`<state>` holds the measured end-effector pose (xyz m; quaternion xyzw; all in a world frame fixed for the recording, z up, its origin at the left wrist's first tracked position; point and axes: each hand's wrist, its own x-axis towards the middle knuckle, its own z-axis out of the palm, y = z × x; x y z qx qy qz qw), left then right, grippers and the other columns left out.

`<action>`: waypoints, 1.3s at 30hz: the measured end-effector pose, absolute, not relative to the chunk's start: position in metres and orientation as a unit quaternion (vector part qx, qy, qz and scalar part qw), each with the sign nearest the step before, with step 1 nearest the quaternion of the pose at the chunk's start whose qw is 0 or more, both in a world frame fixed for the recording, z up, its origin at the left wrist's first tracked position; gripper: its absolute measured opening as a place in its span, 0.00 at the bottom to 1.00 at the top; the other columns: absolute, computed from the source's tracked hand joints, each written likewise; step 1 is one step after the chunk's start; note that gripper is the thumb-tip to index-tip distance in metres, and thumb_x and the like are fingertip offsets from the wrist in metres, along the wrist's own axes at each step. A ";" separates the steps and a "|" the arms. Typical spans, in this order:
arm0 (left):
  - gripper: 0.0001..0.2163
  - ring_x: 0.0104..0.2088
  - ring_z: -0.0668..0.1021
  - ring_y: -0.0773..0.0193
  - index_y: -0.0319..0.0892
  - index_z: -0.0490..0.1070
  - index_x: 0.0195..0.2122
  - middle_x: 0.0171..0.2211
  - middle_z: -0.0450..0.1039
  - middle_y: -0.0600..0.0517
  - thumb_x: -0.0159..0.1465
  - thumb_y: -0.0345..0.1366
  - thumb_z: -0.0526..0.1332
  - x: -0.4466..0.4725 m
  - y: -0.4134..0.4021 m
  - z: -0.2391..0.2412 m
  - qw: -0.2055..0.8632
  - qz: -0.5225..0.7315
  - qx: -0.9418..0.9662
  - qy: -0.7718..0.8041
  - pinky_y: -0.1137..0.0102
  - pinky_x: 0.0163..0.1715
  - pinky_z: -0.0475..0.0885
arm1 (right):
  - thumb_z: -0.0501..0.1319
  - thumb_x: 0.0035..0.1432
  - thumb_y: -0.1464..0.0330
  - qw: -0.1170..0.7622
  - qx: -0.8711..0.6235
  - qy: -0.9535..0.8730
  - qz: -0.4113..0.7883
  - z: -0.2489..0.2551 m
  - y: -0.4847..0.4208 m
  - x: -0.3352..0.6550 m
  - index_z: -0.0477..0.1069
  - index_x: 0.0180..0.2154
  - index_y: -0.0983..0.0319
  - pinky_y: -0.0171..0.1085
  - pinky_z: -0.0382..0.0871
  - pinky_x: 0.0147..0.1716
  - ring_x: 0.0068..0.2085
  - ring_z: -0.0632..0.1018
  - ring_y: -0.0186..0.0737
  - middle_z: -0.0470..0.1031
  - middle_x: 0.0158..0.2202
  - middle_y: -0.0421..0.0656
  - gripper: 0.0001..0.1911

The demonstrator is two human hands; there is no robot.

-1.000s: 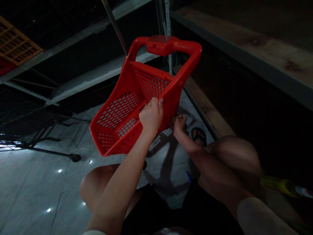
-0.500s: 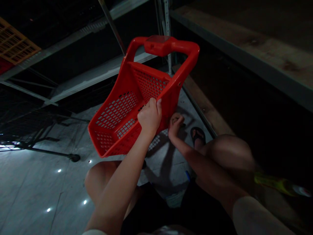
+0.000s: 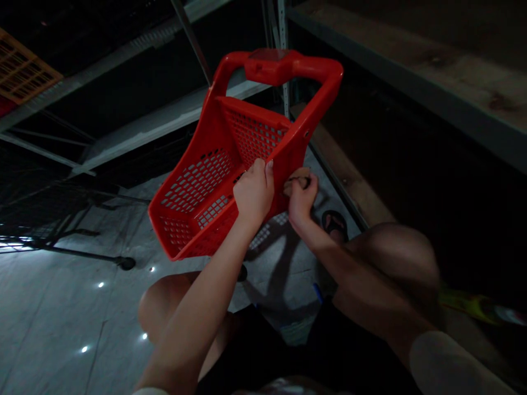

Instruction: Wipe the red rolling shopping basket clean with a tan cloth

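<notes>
A red plastic shopping basket (image 3: 280,123) with perforated walls and a looped handle tilts in front of me above the grey floor. My left hand (image 3: 254,189) is closed over its near side rim, knuckles up. Beside the basket's outer right wall, my right hand (image 3: 302,197) is closed on a tan, flat piece (image 3: 303,173). Whether this is a cloth or a sponge I cannot tell. The piece is at the wall or touching it, and my fingers partly hide it. The basket's underside is hidden.
Metal shelving (image 3: 135,134) runs along the left and back, with an orange crate (image 3: 28,68) on it. A wooden shelf (image 3: 411,66) stands at right. A dark wheeled frame (image 3: 82,253) is on the left. A yellow bottle (image 3: 469,304) lies near my right knee.
My right hand has moved up along the basket's outer wall with the tan piece, which shows more now. My left hand keeps its hold on the rim; the basket has barely shifted.
</notes>
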<state>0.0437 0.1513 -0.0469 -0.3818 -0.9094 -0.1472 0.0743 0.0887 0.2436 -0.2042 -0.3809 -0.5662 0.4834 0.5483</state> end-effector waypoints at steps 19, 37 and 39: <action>0.19 0.37 0.82 0.56 0.45 0.69 0.45 0.36 0.78 0.50 0.77 0.48 0.43 0.006 0.051 -0.053 -0.080 -0.109 -0.471 -0.872 0.67 0.40 0.72 | 0.60 0.62 0.64 0.562 -0.306 -0.661 0.391 -0.190 0.225 0.092 0.69 0.55 0.60 0.55 0.66 0.64 0.58 0.73 0.49 0.70 0.53 0.51 0.20; 0.12 0.41 0.85 0.48 0.42 0.63 0.55 0.43 0.81 0.42 0.76 0.38 0.46 0.036 0.072 -0.048 -0.061 -0.023 -0.458 -0.886 0.62 0.39 0.76 | 0.62 0.62 0.74 0.535 -0.090 -0.777 0.320 -0.141 0.202 0.121 0.78 0.48 0.54 0.47 0.77 0.57 0.56 0.77 0.45 0.73 0.54 0.46 0.15; 0.12 0.42 0.85 0.48 0.43 0.63 0.55 0.44 0.81 0.42 0.76 0.39 0.46 0.035 0.070 -0.049 -0.056 -0.022 -0.465 -0.883 0.61 0.40 0.76 | 0.60 0.64 0.74 0.534 -0.060 -0.787 0.303 -0.135 0.214 0.126 0.78 0.49 0.53 0.49 0.76 0.58 0.57 0.78 0.45 0.74 0.55 0.45 0.15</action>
